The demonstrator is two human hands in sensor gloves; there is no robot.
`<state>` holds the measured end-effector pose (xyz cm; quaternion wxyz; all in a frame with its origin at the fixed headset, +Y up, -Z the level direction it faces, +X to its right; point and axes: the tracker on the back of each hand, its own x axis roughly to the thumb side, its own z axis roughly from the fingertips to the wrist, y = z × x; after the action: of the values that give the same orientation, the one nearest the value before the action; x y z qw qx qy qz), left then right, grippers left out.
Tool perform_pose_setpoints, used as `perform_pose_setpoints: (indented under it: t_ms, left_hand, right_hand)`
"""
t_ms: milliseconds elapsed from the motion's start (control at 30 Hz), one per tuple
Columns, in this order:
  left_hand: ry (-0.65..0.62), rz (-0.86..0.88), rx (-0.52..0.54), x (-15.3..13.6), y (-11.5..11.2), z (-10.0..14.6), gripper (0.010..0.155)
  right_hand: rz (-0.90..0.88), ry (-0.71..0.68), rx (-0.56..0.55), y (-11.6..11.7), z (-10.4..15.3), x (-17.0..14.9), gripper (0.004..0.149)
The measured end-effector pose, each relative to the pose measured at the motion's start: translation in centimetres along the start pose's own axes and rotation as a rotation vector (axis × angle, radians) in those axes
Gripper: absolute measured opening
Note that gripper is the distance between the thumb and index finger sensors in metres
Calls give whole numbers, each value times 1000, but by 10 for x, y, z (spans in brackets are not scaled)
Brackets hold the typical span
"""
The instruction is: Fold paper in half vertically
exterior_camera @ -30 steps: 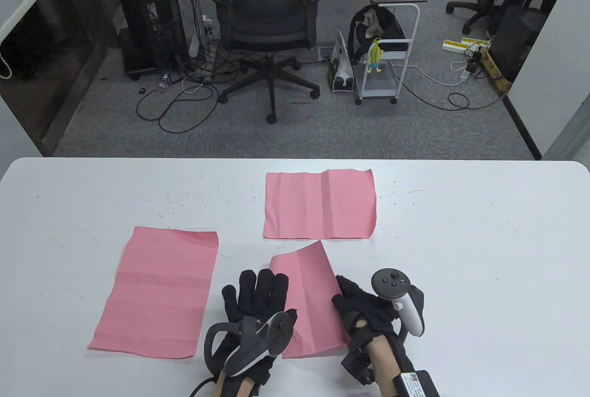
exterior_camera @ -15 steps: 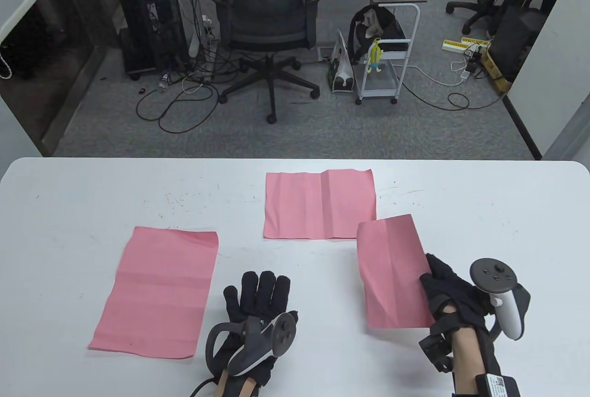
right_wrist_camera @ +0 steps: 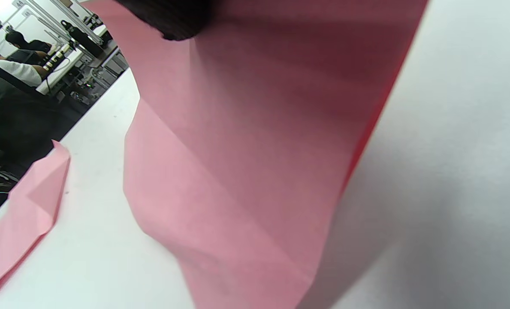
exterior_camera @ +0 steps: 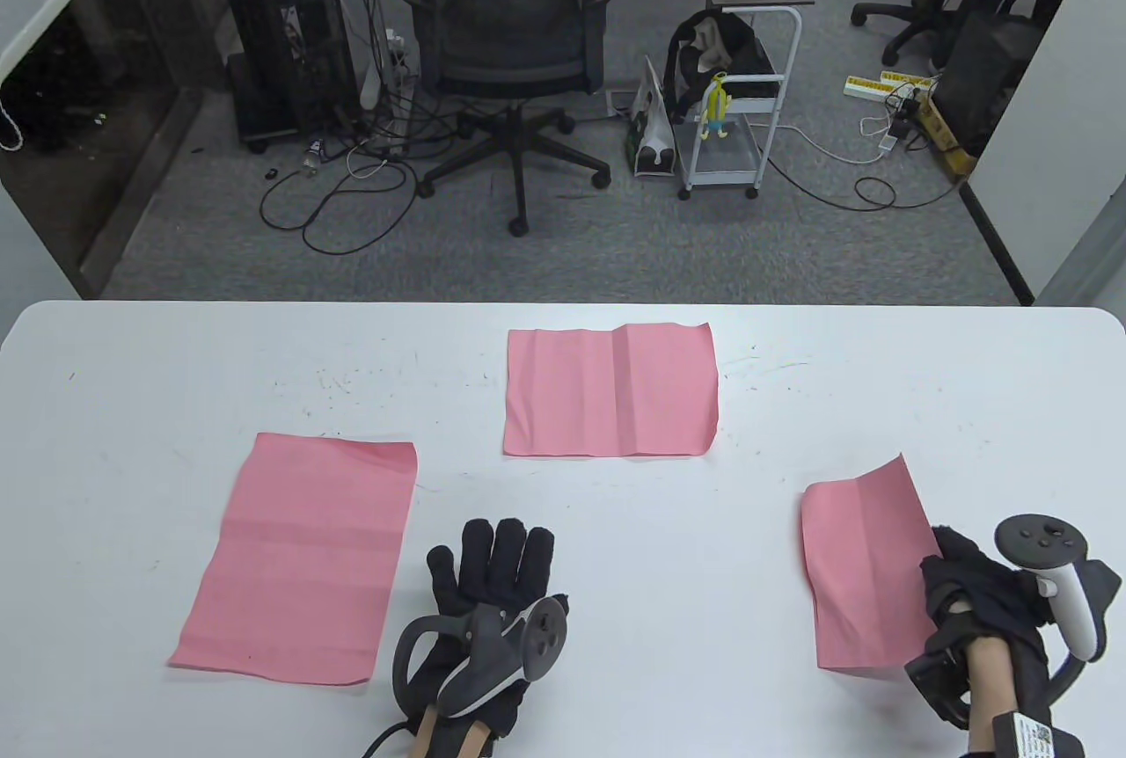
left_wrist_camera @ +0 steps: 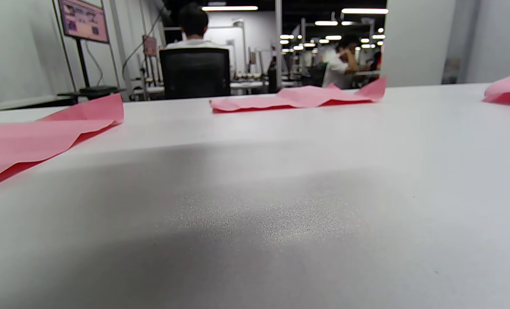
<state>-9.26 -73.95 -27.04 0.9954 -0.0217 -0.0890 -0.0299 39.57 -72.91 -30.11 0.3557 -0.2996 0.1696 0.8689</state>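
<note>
My right hand (exterior_camera: 976,591) grips the folded paper (exterior_camera: 866,569) by its right edge with fingers clamped, at the surface's (exterior_camera: 704,529) right side. My left hand (exterior_camera: 493,582) rests flat, fingers apart. A flat sheet (exterior_camera: 303,556) lies left, and a creased sheet (exterior_camera: 611,393) lies farther back.

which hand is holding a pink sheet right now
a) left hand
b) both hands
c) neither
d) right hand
d: the right hand grips the edge of the folded pink sheet, while the left hand rests flat on the bare table, touching no paper.
</note>
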Motion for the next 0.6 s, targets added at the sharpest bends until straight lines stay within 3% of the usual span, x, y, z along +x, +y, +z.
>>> perform_pose_setpoints:
  t_ms: [133, 300, 467, 600]
  left_hand:
    - [5, -8, -9, 0, 0, 0, 76]
    - [12, -16, -16, -1, 0, -1, 75]
    - [11, -20, -19, 0, 0, -2, 75]
    - [-6, 35, -26, -1, 0, -1, 75]
  right_hand:
    - [10, 54, -34, 9, -12, -11, 51]
    - [154, 138, -87, 14, -21, -13, 54]
    - [285, 232, -140, 17, -24, -10, 61]
    - [258, 216, -167, 12, -20, 7, 70]
